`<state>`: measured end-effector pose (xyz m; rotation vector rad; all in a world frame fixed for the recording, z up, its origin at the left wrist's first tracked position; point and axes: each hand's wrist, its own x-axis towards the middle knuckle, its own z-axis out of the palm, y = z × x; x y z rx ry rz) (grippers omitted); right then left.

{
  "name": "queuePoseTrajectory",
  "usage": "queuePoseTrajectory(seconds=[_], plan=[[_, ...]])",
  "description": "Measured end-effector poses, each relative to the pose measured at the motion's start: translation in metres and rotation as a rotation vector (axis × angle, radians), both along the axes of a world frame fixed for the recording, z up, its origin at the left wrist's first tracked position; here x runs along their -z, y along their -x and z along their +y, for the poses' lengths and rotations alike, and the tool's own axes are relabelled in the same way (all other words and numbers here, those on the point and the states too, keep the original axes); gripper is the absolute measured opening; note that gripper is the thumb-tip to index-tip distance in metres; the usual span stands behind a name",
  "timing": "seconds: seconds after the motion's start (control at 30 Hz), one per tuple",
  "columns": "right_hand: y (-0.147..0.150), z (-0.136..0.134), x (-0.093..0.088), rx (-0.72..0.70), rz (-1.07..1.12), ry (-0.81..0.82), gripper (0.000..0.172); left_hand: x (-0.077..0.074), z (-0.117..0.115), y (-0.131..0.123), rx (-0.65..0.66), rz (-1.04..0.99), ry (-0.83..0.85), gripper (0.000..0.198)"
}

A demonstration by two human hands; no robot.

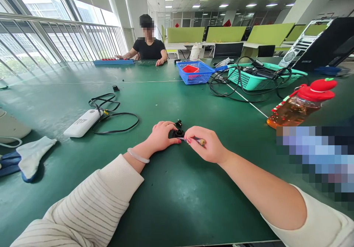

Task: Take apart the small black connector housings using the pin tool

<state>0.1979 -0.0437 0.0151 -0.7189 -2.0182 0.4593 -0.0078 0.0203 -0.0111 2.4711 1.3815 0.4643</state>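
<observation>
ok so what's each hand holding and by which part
Right hand: a slim tool, mid-length, tan end protruding. Left hand: a small black part, by its left end.

A small black piece [178,133] sits beside a tan-ended tool [202,142].

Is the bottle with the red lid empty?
No, the bottle isn't empty: amber liquid shows through its clear wall, below the red lid. I can't tell whether it's brim-full.

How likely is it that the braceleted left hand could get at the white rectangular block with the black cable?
Probably yes: the left hand is holding a small black plastic part, but only black cable on the green tabletop lies before the white block.
</observation>
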Motion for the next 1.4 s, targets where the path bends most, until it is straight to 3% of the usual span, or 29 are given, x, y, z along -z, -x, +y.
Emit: queuePoseTrajectory(seconds=[0.17,0.3,0.5,0.63,0.73,0.8,1.07,1.4], plan=[[-0.002,-0.003,-0.003,0.134,0.137,-0.073,0.019,-0.001,-0.001,0.0,0.002,-0.023,-0.002,0.04],[-0.002,0.004,0.001,0.174,0.04,0.016,0.019,0.0,-0.001,0.0,0.036,-0.077,-0.034,0.039],[-0.004,0.009,0.004,0.188,0.07,0.15,0.019,-0.004,-0.002,-0.001,0.038,-0.145,-0.047,0.037],[-0.008,0.013,0.007,0.172,0.339,0.243,0.027,-0.011,-0.005,-0.003,0.027,-0.211,-0.086,0.036],[-0.01,0.02,0.01,0.264,0.636,0.252,0.03,-0.015,-0.007,-0.003,-0.118,-0.248,-0.15,0.034],[-0.011,0.024,0.012,0.318,0.701,0.269,0.03,-0.018,-0.008,-0.003,-0.229,-0.229,-0.168,0.033],[-0.011,0.027,0.021,0.342,0.442,0.348,0.033,-0.017,-0.015,-0.001,-0.348,-0.006,-0.238,0.037],[-0.009,0.027,0.025,0.267,0.34,0.354,0.031,-0.017,-0.018,-0.002,-0.322,0.023,-0.202,0.026]])
